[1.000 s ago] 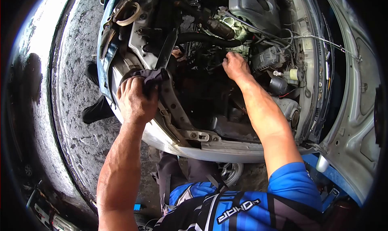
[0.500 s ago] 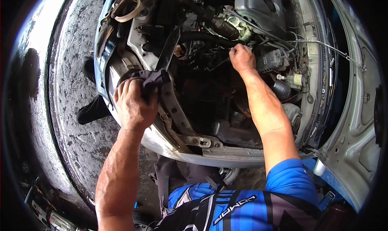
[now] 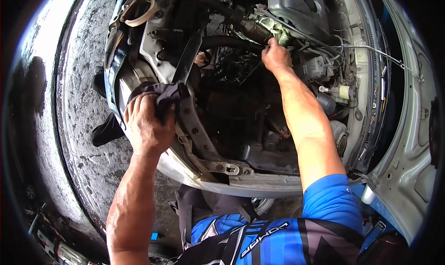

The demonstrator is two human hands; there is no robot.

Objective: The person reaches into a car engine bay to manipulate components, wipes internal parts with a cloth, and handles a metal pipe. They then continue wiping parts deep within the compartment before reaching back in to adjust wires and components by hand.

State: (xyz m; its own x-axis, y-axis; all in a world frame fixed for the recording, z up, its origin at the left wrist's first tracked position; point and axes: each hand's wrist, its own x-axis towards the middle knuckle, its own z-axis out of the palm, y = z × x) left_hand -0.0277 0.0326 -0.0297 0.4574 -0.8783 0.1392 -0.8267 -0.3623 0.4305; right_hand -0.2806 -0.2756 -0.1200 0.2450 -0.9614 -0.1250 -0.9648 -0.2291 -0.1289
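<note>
My left hand (image 3: 150, 126) is closed over a dark cloth (image 3: 160, 91) bunched on the car's front panel (image 3: 194, 121). The fingers curl round it, with the thumb along its right side. Deep in the open engine bay, my right hand (image 3: 277, 56) is closed at the end of a black hose (image 3: 232, 42), thumb side up. What its fingers hold is hidden. A thin dark rod (image 3: 251, 72) slants below that hand. Between the two hands, a black flat bar (image 3: 189, 56) leans up from beside the cloth.
A grey engine cover (image 3: 296, 10) lies beyond my right hand. The raised hood (image 3: 412, 140) stands at the right, with a prop rod (image 3: 375, 53) crossing to it. A person's dark-clad leg (image 3: 109, 131) shows beside the bumper, and a patch of skin (image 3: 201, 59) inside the bay.
My right hand has moved slightly up and away from me, and its thumb now points upward. My left hand stays on the cloth. The whole view has shifted a little.
</note>
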